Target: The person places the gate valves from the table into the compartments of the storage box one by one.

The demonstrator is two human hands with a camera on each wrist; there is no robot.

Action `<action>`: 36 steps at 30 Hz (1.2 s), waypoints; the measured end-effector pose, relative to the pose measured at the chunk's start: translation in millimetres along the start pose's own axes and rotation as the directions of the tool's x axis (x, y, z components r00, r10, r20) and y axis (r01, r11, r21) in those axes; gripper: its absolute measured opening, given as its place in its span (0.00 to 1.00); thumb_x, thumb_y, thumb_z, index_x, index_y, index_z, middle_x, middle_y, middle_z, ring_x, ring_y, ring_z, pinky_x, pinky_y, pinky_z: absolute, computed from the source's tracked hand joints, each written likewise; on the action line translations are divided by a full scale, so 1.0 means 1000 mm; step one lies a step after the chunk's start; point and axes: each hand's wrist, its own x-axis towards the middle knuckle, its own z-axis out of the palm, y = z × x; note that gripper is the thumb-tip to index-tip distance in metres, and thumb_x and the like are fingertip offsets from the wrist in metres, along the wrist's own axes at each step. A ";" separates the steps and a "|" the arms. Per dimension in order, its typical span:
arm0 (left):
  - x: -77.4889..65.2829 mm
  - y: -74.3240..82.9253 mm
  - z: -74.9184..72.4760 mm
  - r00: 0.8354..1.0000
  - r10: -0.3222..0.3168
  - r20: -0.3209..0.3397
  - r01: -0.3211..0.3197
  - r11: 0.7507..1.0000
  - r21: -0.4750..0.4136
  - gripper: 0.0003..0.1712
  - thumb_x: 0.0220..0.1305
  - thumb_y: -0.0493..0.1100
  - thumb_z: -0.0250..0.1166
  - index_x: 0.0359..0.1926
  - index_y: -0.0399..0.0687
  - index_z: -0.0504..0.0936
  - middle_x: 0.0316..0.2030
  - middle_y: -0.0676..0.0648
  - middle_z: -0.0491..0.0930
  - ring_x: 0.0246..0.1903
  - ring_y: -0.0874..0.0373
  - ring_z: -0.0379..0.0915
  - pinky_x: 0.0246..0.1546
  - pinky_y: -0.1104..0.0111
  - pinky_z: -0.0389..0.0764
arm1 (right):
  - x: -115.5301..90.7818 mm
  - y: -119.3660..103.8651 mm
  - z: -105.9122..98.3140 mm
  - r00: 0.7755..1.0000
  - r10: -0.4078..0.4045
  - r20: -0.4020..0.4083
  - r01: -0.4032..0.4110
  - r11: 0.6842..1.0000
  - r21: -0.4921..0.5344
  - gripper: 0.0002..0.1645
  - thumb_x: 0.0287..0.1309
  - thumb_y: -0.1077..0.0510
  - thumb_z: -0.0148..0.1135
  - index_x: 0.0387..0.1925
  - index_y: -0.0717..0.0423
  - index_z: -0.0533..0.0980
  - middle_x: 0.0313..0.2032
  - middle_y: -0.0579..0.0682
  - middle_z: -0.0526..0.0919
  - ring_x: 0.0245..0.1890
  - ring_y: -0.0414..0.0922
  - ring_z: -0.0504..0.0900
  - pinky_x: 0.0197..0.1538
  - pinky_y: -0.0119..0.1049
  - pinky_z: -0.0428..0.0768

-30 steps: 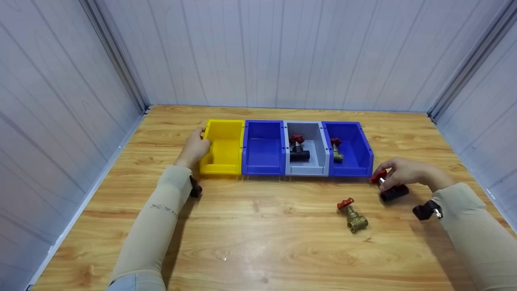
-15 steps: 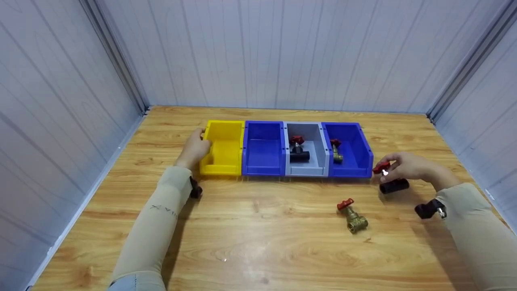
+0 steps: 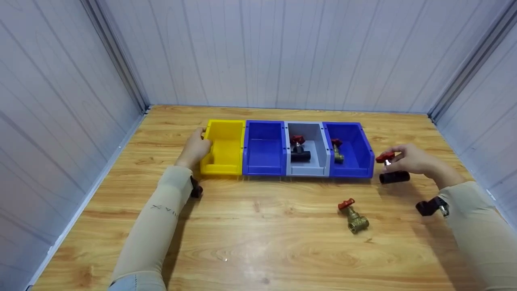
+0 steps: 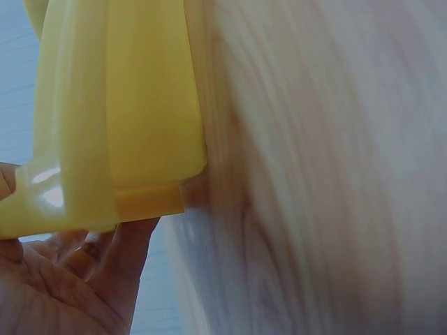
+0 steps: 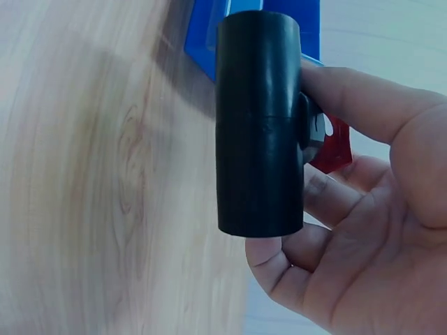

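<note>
My left hand grips the left side wall of the yellow bin, thumb over the wall; the left wrist view shows fingers behind the bin's yellow wall. Off to the right, my right hand holds a black valve with a red handle, raised over the table beside the right-hand blue bin. In the right wrist view the valve's black tubular body hides part of the grip, and thumb and fingers close around its neck and red handle.
A brass valve with a red handle lies on the wooden table. Between the yellow and right-hand bins stand another blue bin and a grey bin. The grey one holds a black valve, the right-hand one a brass valve.
My right hand has lifted the black valve up off the table and slightly away from me. The left hand stays on the yellow bin, which has not noticeably moved.
</note>
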 end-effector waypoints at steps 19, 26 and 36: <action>0.000 0.002 0.000 1.000 -0.010 -0.008 0.010 1.000 0.015 0.36 0.81 0.39 0.48 0.86 0.49 0.57 0.78 0.39 0.66 0.72 0.45 0.66 0.76 0.48 0.68 | -0.003 -0.018 -0.010 0.994 0.043 -0.097 -0.039 0.998 0.038 0.33 0.67 0.60 0.75 0.67 0.73 0.73 0.45 0.49 0.91 0.36 0.30 0.85 0.40 0.30 0.84; 0.002 -0.002 -0.001 1.000 0.028 0.009 -0.029 0.998 0.047 0.37 0.79 0.40 0.48 0.85 0.47 0.56 0.72 0.37 0.70 0.64 0.44 0.69 0.67 0.52 0.72 | -0.004 -0.026 -0.010 0.991 0.050 -0.122 -0.043 0.998 0.055 0.36 0.69 0.56 0.75 0.70 0.70 0.73 0.44 0.45 0.91 0.36 0.30 0.86 0.41 0.30 0.84; 0.000 0.000 -0.001 1.000 0.014 0.001 -0.014 0.999 0.038 0.36 0.81 0.40 0.49 0.86 0.49 0.56 0.74 0.38 0.69 0.68 0.44 0.68 0.72 0.49 0.71 | -0.003 -0.034 -0.008 0.987 0.018 -0.159 -0.007 0.998 0.067 0.35 0.70 0.54 0.74 0.71 0.66 0.74 0.41 0.26 0.85 0.39 0.29 0.81 0.41 0.29 0.80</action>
